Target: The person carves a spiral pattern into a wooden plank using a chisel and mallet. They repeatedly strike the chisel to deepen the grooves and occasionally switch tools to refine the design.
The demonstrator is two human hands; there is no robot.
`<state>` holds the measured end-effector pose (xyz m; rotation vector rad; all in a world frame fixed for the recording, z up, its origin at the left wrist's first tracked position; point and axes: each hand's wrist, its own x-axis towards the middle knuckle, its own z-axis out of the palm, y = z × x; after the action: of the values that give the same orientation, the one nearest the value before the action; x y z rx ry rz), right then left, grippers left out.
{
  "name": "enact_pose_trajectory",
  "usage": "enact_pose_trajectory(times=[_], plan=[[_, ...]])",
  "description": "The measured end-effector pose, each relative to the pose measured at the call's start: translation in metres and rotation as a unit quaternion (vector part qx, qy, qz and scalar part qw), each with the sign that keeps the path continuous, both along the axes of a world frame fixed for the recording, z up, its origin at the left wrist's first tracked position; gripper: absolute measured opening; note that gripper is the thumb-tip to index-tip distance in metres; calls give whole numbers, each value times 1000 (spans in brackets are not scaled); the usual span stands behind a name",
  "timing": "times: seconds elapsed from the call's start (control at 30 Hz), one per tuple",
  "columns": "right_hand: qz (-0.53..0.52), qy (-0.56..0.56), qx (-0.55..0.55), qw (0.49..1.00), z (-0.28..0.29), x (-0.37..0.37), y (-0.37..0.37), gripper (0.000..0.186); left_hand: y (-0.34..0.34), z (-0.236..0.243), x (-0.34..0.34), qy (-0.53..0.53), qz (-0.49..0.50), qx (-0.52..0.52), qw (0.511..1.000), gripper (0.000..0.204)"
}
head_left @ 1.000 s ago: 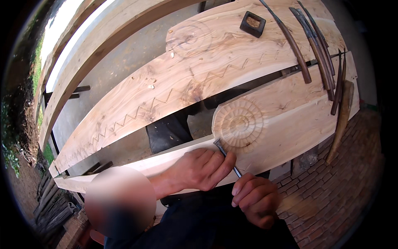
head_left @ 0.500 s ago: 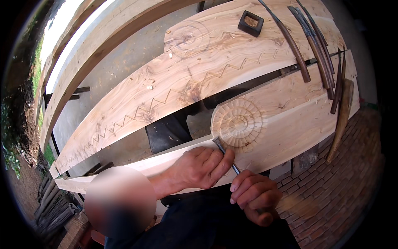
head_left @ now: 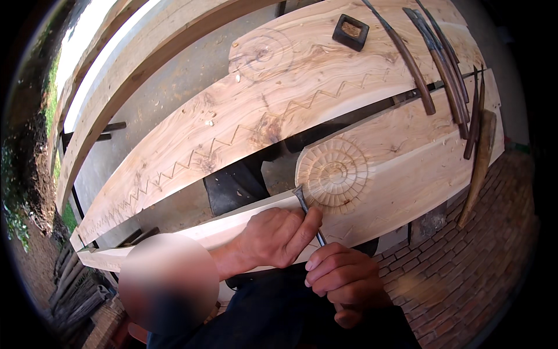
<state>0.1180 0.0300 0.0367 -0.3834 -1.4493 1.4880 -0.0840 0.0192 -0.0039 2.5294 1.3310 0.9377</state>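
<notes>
A carved round rosette [head_left: 339, 168] of ringed, brick-like cuts marks the near plank [head_left: 415, 157]. At its lower left edge rests the flared metal tip of a chisel [head_left: 301, 198]. My left hand [head_left: 276, 234] grips the chisel's shank close to the blade, its side lying against the wood. Lower down, my right hand [head_left: 347, 282] is wrapped round the handle, most of which its fingers hide. Faint zigzag lines [head_left: 378, 221] run along the plank to the right of the blade.
Beyond a gap lies another plank [head_left: 192, 125] with a carved zigzag and a faint circle. A small dark square dish [head_left: 351, 32] sits on it. Several long-handled chisels [head_left: 447, 75] lie at the right, beside a wooden club [head_left: 479, 168]. Brick paving [head_left: 442, 279] shows below.
The chisel tip has shifted slightly left and up along the rosette's edge, and the tool stands at a steeper angle. Both hands have moved left with it, the right hand also slightly down.
</notes>
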Motion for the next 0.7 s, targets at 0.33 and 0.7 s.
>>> enact_pose_trajectory(times=[0.33,0.7], plan=[[-22,17,-34,999,-3,5,-7,46,2,-3,-2,-2,-60,-20,998,40],[-63,19,-24,998,-7,-2,-2,53,6,1,0,7,-38,-37,999,43]])
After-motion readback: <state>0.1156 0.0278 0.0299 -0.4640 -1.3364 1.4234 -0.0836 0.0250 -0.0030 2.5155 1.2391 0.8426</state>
